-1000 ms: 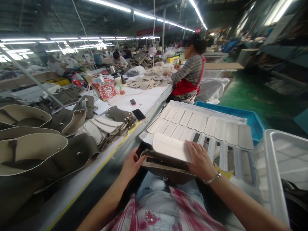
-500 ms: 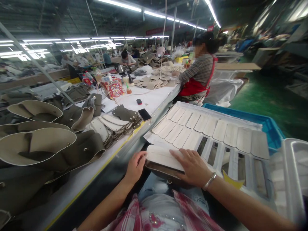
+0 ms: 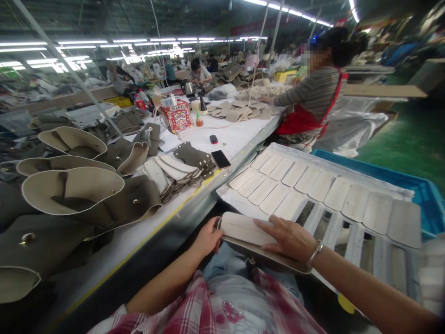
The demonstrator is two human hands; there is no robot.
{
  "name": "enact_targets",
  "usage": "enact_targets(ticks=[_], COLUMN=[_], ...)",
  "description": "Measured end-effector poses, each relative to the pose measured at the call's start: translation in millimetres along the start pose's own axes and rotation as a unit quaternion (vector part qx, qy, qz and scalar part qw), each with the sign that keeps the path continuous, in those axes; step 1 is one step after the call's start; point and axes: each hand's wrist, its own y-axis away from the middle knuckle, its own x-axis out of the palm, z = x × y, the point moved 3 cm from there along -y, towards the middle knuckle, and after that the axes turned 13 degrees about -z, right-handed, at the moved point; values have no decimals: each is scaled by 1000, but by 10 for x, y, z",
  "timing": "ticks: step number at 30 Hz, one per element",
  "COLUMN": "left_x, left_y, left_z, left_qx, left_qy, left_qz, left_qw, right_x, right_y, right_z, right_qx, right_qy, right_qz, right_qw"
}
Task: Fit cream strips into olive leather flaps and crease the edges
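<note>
Over my lap lies a taupe leather bag body (image 3: 274,260) with a pale, round-ended panel (image 3: 239,226) along its upper face. My left hand (image 3: 209,235) is closed round the bag body's left end, its fingers at the rim. Across the right part of the panel rests my right hand (image 3: 294,237); its index finger stretches over the surface and the thumb is at the near edge. The bag's underside and part of its right end are hidden by my hand and forearm.
Beside me, a slatted rack (image 3: 337,239) carries rows of pale panels (image 3: 308,178). A blue crate (image 3: 431,199) stands behind it. The table at left holds taupe bag bodies (image 3: 73,190), stacked flat pieces (image 3: 177,167) and a phone (image 3: 220,159). A co-worker (image 3: 313,102) sits beyond the rack.
The view has swung left, so things appear farther right. The bag body's right end now shows beyond my right wrist. Both hands remain on the bag and panel.
</note>
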Motion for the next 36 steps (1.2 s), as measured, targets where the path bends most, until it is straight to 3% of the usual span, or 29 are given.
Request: enact_targets(ticks=[5,8,11,15,20,24,28,30,31,32,34,36], left_x=[-23,-16,-14,-69,-99,148,637,795,836,856,857,847], left_y=[-53,-68,-65,-62,-13,84,19,-90,-148,-201,-279,-312], left_z=[-136,-258,-354,-456,-629,-924,-959,-895,-870,-854,-838,-829], left_qx=[-20,-9,17,155,270,378,435,424,418,414,408,402], left_qy=[31,-25,-124,-279,-402,-347,-398,-422,-419,-410,-393,-393], left_qz=[-14,-3,7,-6,44,90,229,283,299,312,333,348], left_qw=[999,1000,992,948,874,854,775,750,748,750,754,750], right_x=[-70,-137,-94,50,64,16,-47,-107,-144,-181,-248,-300], right_y=[78,143,128,16,-55,-56,-76,-41,8,84,304,537], right_z=[245,383,352,194,95,124,48,-90,-188,-296,-482,-557], right_qx=[6,16,38,66,115,156,200,234,278,346,506,611], right_qy=[40,56,40,-36,-101,-147,-199,-292,-346,-401,-475,-498], right_qz=[18,37,84,156,171,160,176,186,187,185,170,159], right_qw=[999,998,995,985,973,963,943,909,876,828,700,594])
